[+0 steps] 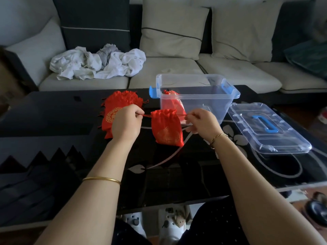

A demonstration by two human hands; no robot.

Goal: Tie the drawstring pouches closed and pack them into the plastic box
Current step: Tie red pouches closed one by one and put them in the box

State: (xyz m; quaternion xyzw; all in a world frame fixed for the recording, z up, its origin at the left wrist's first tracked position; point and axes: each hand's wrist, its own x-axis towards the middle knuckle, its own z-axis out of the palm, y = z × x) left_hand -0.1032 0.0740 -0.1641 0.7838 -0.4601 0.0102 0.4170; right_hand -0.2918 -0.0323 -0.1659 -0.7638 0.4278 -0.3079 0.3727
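Observation:
A red drawstring pouch point(167, 129) with a gold print hangs between my hands above the black table, its mouth gathered. My left hand point(126, 122) pinches the left end of its string, and my right hand point(203, 123) pinches the right end; the string runs taut between them. A pile of several more red pouches point(122, 104) lies behind my left hand. The clear plastic box point(197, 98) with blue latches stands just beyond, with one red pouch point(170, 103) inside at its left end.
The box's clear lid point(267, 128) with a blue handle lies on the table to the right. The black glass table point(177, 174) has a flower pattern. Behind it is a sofa point(177, 71) with crumpled white cloth point(99, 62) and cushions.

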